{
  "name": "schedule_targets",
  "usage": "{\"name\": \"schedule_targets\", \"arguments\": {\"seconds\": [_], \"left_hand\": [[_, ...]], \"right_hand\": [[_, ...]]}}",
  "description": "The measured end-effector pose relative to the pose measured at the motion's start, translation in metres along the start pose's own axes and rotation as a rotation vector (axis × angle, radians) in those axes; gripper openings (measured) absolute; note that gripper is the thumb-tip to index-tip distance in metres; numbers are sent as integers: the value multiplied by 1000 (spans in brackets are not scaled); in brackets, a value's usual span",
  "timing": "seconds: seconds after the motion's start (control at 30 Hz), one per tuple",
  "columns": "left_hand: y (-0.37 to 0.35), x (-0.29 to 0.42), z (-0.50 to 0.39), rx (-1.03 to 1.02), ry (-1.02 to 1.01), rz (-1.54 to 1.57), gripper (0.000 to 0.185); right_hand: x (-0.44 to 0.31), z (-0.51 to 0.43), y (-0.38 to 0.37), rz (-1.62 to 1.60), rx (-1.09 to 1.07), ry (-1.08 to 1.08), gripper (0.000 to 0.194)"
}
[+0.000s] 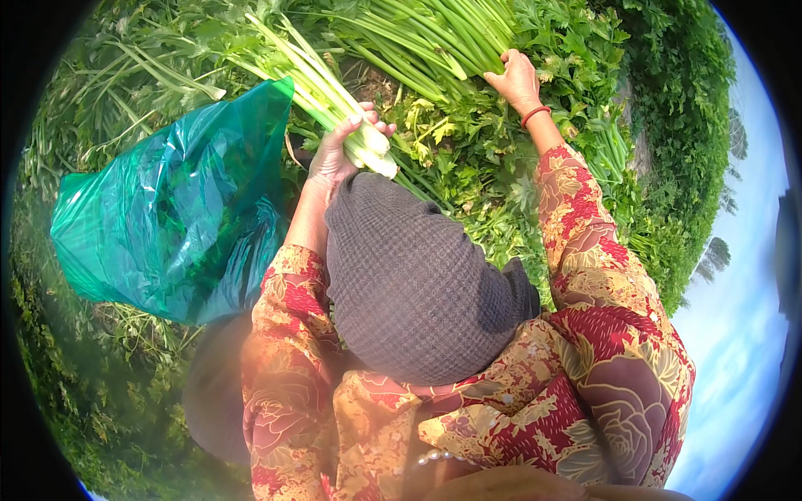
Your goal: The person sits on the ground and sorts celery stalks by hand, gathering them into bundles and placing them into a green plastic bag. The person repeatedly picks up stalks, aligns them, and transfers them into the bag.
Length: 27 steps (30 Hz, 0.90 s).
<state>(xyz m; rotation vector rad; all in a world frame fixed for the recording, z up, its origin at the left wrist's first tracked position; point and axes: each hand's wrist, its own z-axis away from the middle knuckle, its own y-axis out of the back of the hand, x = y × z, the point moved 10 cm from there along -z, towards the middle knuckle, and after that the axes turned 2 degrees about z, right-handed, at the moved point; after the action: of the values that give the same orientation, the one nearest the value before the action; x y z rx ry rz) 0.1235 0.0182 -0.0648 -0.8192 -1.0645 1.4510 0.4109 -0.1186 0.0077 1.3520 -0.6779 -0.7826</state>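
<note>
My left hand (338,147) is closed around the pale base of a celery bunch (341,103). Its stalks slant up and left, over the edge of a green translucent plastic bag (182,206). At the upper right, my right hand (519,81) has its fingers curled on the edge of a pile of long green celery stalks (432,37). A red band circles that wrist. Between my arms rises my bent knee in dark checked cloth (420,282), just below the celery bunch.
Loose leaves and yellowed celery trimmings (438,128) cover the ground between my hands. Cut stalks (169,72) lie beyond the bag. More cut stalks (611,150) rest right of my right forearm. Dense standing green plants (680,125) line the right side, with sky behind.
</note>
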Motion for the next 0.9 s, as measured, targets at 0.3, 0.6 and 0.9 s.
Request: {"name": "schedule_targets", "arguments": {"seconds": [0.3, 0.6, 0.9], "left_hand": [[-8, -7, -2, -24, 31, 18, 46], [-3, -1, -6, -149, 71, 44, 45], [4, -4, -3, 15, 79, -173, 48]], "right_hand": [[-14, 11, 29, -73, 7, 38, 49], [-162, 104, 7, -1196, -729, -50, 25], [-174, 90, 12, -734, -119, 288, 45]]}}
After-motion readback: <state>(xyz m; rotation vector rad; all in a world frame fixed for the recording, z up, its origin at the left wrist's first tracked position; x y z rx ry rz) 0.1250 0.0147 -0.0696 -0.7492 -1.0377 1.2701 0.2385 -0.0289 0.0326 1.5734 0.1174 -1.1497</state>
